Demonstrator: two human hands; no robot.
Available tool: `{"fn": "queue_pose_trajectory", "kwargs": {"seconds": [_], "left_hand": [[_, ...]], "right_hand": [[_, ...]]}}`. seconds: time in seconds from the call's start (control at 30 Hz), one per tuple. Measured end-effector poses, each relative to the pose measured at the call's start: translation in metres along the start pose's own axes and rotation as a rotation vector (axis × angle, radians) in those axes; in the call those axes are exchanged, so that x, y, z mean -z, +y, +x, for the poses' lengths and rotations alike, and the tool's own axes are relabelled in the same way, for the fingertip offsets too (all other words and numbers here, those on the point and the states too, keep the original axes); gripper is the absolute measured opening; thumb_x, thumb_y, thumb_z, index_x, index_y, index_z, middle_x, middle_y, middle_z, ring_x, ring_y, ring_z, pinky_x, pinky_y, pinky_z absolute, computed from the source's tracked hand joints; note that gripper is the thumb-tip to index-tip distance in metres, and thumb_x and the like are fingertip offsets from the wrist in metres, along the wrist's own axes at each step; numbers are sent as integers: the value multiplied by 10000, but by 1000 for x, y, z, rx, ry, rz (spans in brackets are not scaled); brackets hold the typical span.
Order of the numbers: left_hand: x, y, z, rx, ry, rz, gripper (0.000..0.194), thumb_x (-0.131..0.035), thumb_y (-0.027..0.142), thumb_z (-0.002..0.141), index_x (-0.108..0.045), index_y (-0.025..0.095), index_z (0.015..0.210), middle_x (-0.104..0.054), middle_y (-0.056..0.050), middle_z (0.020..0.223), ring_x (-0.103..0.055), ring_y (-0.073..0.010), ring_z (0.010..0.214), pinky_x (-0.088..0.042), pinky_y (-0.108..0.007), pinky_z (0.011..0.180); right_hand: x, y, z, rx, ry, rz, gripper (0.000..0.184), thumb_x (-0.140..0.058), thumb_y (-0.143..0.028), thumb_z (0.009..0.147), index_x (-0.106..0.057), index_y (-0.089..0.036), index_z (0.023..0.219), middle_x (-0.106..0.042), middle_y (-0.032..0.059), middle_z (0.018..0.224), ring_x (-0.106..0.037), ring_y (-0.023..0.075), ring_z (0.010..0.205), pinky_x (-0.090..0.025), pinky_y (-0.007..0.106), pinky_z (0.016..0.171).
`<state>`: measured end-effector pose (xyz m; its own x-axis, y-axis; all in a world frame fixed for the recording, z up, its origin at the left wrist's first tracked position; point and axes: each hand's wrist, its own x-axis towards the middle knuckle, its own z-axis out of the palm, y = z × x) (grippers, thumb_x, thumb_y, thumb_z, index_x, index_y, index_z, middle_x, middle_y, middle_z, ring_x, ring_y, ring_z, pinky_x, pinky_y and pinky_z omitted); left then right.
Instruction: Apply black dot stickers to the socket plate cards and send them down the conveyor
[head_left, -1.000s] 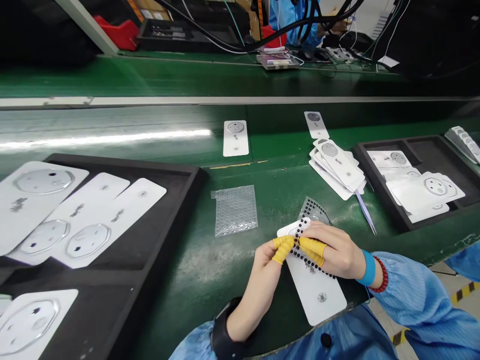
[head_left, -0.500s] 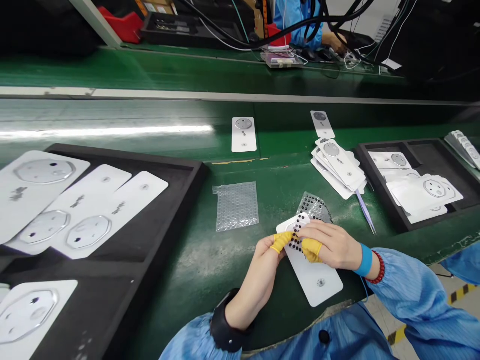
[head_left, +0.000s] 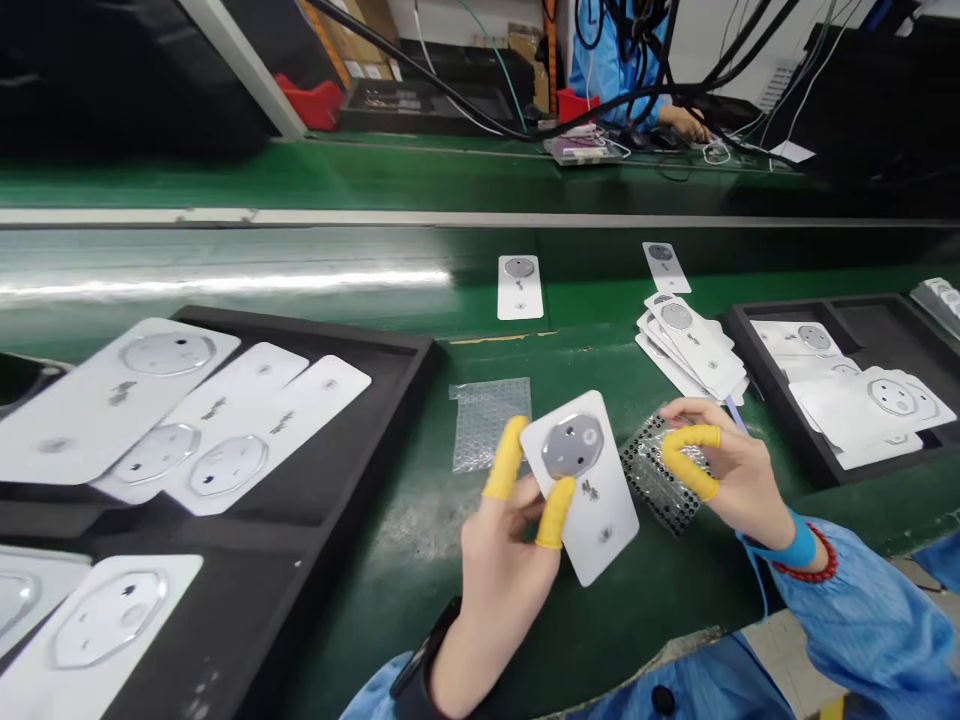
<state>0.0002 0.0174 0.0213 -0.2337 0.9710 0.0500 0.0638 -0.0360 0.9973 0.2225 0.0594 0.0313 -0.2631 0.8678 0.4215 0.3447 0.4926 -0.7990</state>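
My left hand (head_left: 510,540), with yellow finger cots on thumb and forefinger, holds a white phone back panel (head_left: 581,490) tilted above the table. The panel's grey camera area (head_left: 574,445) faces me near its upper end. Over a clear sheet of small black dots (head_left: 667,500) is my right hand (head_left: 727,470). Its cotted thumb and forefinger curl together at the tips in a pinch, and whatever lies between them is too small to make out. The sheet is partly covered by these fingers.
Left stands a black foam tray (head_left: 345,420) with several panels; right, another black tray (head_left: 821,460) with panels. A stack of panels (head_left: 694,345) lies beside purple tweezers (head_left: 733,410). Behind my left hand is a bubble-wrap pouch (head_left: 491,410). A co-worker's hand (head_left: 686,122) shows across the bench.
My left hand has lifted the panel off the table and tilted it up. My right hand has moved right, away from the panel; the dotted sheet no longer lies over it.
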Motion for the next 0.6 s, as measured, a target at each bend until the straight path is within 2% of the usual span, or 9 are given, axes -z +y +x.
{"fn": "queue_pose_trajectory", "kwargs": {"seconds": [0.07,0.1,0.17,0.27,0.43,0.6], "left_hand": [[-4,0,-8,-31,-70,36,346,-760,233,737,-726,215,1080,-791,-24,818,-727,-206,650,-583,-262,620],[-6,0,-11,-49,-104,36,245,-765,209,719,-762,217,965,-787,-20,781,-723,-207,622,-583,-264,606],[-7,1,-15,-87,-147,43,167,-755,166,704,-780,227,857,-774,-11,708,-709,-197,566,-573,-258,576],[-7,2,-17,-178,-152,122,198,-717,129,719,-778,228,879,-763,-5,663,-697,-176,525,-547,-223,537],[-5,0,-20,-355,-131,244,248,-677,108,773,-750,226,979,-760,-11,695,-690,-155,536,-532,-198,545],[-7,-3,-24,-364,-137,234,267,-683,99,781,-748,247,993,-739,-6,661,-668,-161,519,-520,-216,514]], "right_hand": [[-15,-18,5,79,30,50,120,-654,-132,859,-661,-234,923,-586,91,1152,-615,221,1063,-533,429,956],[-22,-25,7,115,24,50,125,-654,-131,858,-665,-235,927,-575,94,1172,-608,228,1073,-533,435,954],[-35,-33,9,158,13,22,115,-645,-138,867,-668,-231,930,-551,104,1211,-590,244,1099,-537,446,938],[-43,-34,8,146,10,-20,93,-631,-156,881,-666,-232,921,-518,110,1254,-561,257,1141,-523,464,959],[-43,-32,3,94,36,14,72,-638,-176,881,-671,-239,882,-489,99,1256,-531,258,1184,-522,453,981],[-46,-31,-2,50,84,19,74,-654,-183,866,-663,-256,876,-465,93,1280,-506,283,1220,-527,476,971]]}}
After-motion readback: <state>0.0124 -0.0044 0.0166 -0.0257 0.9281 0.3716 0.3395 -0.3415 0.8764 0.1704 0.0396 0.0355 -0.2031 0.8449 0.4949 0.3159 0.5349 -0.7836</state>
